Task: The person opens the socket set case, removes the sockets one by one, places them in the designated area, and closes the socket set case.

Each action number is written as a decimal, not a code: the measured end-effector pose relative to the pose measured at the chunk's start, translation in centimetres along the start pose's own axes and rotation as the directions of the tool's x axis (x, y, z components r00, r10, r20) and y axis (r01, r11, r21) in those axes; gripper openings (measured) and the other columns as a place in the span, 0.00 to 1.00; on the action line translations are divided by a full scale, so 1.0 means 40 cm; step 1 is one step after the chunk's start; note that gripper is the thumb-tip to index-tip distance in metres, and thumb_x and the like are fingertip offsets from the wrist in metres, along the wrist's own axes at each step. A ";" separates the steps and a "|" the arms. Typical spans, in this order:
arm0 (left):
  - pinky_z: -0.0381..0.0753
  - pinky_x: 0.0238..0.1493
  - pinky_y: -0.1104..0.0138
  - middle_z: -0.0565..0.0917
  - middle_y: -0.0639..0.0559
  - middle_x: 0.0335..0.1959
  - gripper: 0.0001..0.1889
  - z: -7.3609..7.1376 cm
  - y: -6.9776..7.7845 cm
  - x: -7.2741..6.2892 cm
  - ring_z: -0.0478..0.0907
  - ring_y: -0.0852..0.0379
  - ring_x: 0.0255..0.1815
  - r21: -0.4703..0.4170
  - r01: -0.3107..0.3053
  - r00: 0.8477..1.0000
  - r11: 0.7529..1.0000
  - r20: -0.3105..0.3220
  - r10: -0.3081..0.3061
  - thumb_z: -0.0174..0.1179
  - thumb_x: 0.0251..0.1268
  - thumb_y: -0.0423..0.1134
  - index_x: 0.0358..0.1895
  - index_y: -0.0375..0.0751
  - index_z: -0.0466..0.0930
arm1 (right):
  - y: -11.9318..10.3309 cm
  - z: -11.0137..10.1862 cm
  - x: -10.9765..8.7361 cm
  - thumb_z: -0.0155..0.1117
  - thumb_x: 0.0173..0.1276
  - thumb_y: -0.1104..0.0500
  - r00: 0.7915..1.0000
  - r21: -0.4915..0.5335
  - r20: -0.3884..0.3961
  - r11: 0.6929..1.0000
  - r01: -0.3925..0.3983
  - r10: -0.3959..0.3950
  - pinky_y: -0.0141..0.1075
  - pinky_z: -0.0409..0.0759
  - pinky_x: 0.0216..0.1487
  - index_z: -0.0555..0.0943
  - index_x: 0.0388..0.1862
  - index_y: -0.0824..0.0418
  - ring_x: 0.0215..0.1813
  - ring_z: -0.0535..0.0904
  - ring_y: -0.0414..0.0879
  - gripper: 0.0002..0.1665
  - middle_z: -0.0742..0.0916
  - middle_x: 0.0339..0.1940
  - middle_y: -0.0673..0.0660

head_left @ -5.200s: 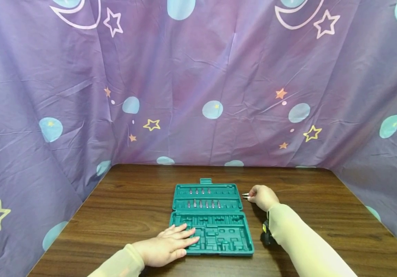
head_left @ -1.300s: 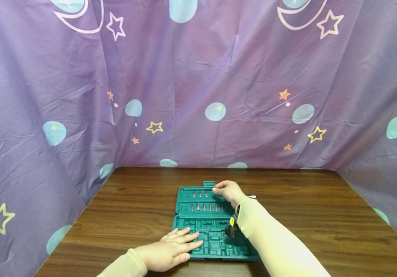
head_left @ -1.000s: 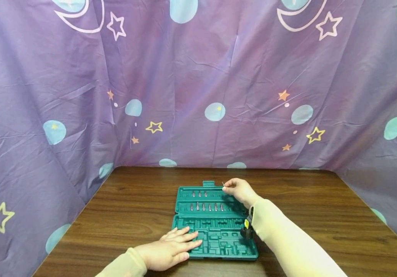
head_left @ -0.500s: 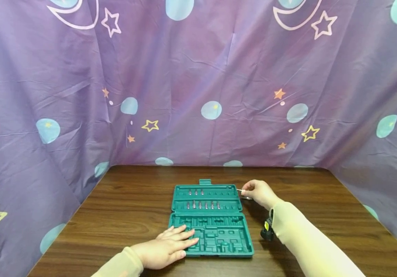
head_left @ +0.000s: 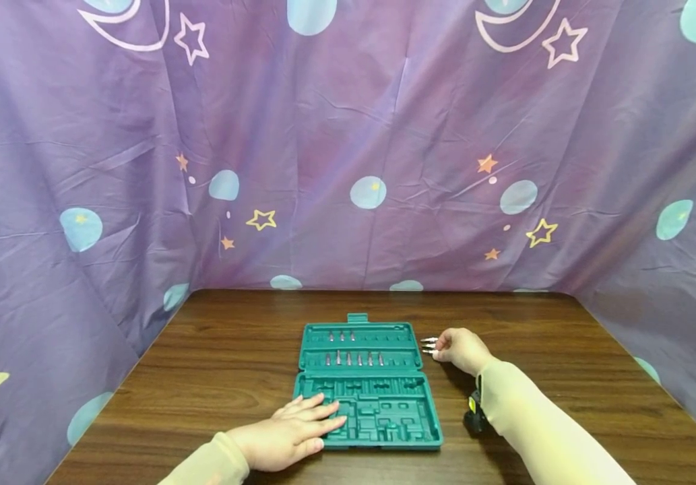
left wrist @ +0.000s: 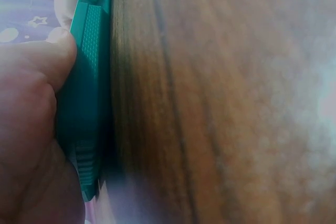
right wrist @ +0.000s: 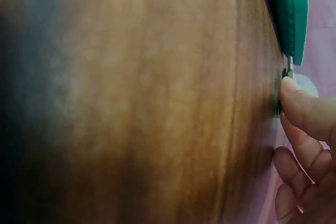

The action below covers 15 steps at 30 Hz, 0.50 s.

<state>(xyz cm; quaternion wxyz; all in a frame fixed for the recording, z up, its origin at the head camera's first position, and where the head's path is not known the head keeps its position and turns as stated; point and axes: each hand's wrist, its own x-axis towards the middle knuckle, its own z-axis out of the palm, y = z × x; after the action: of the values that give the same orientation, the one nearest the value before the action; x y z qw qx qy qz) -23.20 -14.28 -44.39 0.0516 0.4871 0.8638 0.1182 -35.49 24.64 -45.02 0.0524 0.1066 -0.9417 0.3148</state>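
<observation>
An unfolded green bit case (head_left: pixel 378 431) lies on the table, with several pinkish screwdriver bits (head_left: pixel 349 359) standing in the two rows of its far half. My left hand (head_left: pixel 287 431) rests with spread, straight fingers on the near half's left corner; in the left wrist view its thumb (left wrist: pixel 63 51) lies along the case's edge. Just right of the far half, my right hand (head_left: pixel 464 350) pinches a silvery screwdriver bit (head_left: pixel 429 351) at the tabletop between thumb and index finger. Beside that bit lie two more bits (head_left: pixel 429 339), side by side.
The near half of the case has moulded recesses. A dark wood table (head_left: pixel 232 350) carries everything. A purple curtain (head_left: pixel 299 168) with stars and moons hangs behind and at both sides. A small black camera (head_left: pixel 475 414) is strapped to my right wrist.
A bit has left the far row of the case. My right hand has carried it rightward and down to the table, beside the two bits there. The left hand stays on the case.
</observation>
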 end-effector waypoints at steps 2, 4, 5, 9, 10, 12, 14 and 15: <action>0.54 0.70 0.45 0.59 0.50 0.75 0.25 0.002 -0.001 0.000 0.52 0.44 0.75 0.006 -0.001 1.000 1.000 -0.002 0.001 0.36 0.80 0.50 0.75 0.52 0.59 | 0.002 0.001 0.002 0.76 0.48 0.61 1.000 -0.021 -0.006 1.000 -0.006 0.006 0.37 0.70 0.33 0.80 0.22 0.58 0.27 0.72 0.42 0.10 0.81 0.22 0.49; 0.55 0.69 0.45 0.60 0.49 0.75 0.24 0.003 -0.002 0.000 0.52 0.43 0.75 0.014 -0.002 1.000 1.000 -0.006 0.002 0.36 0.80 0.50 0.74 0.52 0.59 | 0.005 0.000 0.004 0.76 0.48 0.61 1.000 -0.042 -0.008 0.999 -0.008 0.007 0.38 0.70 0.33 0.79 0.22 0.58 0.27 0.72 0.42 0.10 0.82 0.22 0.49; 0.55 0.69 0.45 0.60 0.50 0.75 0.24 0.003 -0.002 0.000 0.52 0.44 0.75 0.014 -0.002 1.000 1.000 -0.006 0.002 0.36 0.80 0.50 0.74 0.52 0.59 | 0.005 0.000 0.005 0.76 0.48 0.61 1.000 -0.048 -0.008 0.999 -0.010 0.010 0.38 0.70 0.33 0.80 0.23 0.58 0.27 0.72 0.42 0.10 0.82 0.22 0.49; 0.55 0.70 0.45 0.59 0.50 0.75 0.25 0.002 -0.002 -0.001 0.52 0.44 0.75 0.004 0.003 1.000 1.000 -0.004 -0.003 0.36 0.80 0.50 0.75 0.53 0.59 | 0.008 -0.003 0.007 0.75 0.50 0.61 1.000 -0.060 -0.005 0.998 -0.015 0.015 0.39 0.71 0.33 0.80 0.24 0.58 0.28 0.73 0.43 0.10 0.82 0.24 0.49; 0.55 0.69 0.45 0.60 0.50 0.75 0.24 0.002 -0.002 -0.001 0.52 0.44 0.75 0.006 0.001 1.000 1.000 -0.005 -0.001 0.36 0.80 0.50 0.75 0.52 0.59 | 0.008 -0.004 0.008 0.75 0.50 0.60 1.000 -0.062 -0.003 0.998 -0.018 0.018 0.39 0.71 0.34 0.80 0.24 0.58 0.28 0.73 0.43 0.10 0.82 0.25 0.49; 0.55 0.70 0.46 0.59 0.50 0.75 0.25 0.001 -0.002 0.000 0.52 0.44 0.75 0.005 0.001 1.000 1.000 -0.003 -0.001 0.36 0.80 0.50 0.75 0.53 0.59 | 0.005 -0.005 0.007 0.75 0.50 0.60 1.000 -0.061 0.001 0.998 -0.021 0.021 0.39 0.71 0.33 0.80 0.25 0.59 0.28 0.73 0.43 0.10 0.82 0.25 0.49; 0.55 0.70 0.46 0.60 0.50 0.75 0.24 0.001 -0.001 0.001 0.52 0.44 0.75 0.006 -0.001 1.000 1.000 -0.003 0.001 0.36 0.80 0.49 0.75 0.53 0.59 | 0.004 -0.006 0.006 0.76 0.50 0.61 1.000 -0.056 0.002 0.998 -0.029 0.029 0.39 0.71 0.33 0.79 0.25 0.59 0.28 0.73 0.43 0.11 0.82 0.24 0.49; 0.55 0.69 0.46 0.60 0.50 0.75 0.24 0.001 -0.001 0.001 0.52 0.44 0.75 0.011 -0.003 1.000 1.000 -0.005 0.004 0.36 0.80 0.49 0.75 0.53 0.59 | 0.004 -0.006 0.006 0.76 0.50 0.61 0.999 -0.053 0.002 0.998 -0.033 0.033 0.39 0.71 0.33 0.79 0.25 0.59 0.28 0.73 0.43 0.11 0.82 0.24 0.49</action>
<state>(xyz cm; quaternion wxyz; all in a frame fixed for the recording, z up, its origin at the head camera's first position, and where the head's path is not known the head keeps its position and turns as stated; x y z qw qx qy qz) -23.26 -14.26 -44.44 0.0466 0.4886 0.8637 0.1144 -35.73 24.87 -44.87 0.0485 0.0900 -0.9514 0.2904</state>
